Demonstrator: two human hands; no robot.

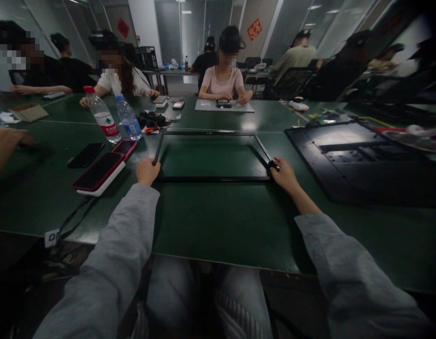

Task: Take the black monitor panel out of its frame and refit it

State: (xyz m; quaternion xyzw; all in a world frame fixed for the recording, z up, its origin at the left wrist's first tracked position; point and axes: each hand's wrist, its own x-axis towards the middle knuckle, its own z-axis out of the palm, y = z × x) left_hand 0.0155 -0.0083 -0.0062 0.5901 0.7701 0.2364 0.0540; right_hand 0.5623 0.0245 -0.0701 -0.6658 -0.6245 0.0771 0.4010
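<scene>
A thin black rectangular frame (214, 179), like a screen bezel, spans the space between my hands over the green table. Through its open middle the table top shows. My left hand (147, 171) is closed on the frame's left side near the front corner. At the opposite front corner, my right hand (284, 176) grips the right side, its thumb and fingers around the edge. A small dark piece (273, 165) sits by the right fingertips; its kind I cannot make out.
Left of the frame lie phones (100, 170), a dark phone (85, 155), a red-capped bottle (104, 117) and a blue-capped bottle (128, 118). A large black panel (344, 174) rests at right on the green table (225, 221). Opposite, a person (225, 77) works over a grey mat.
</scene>
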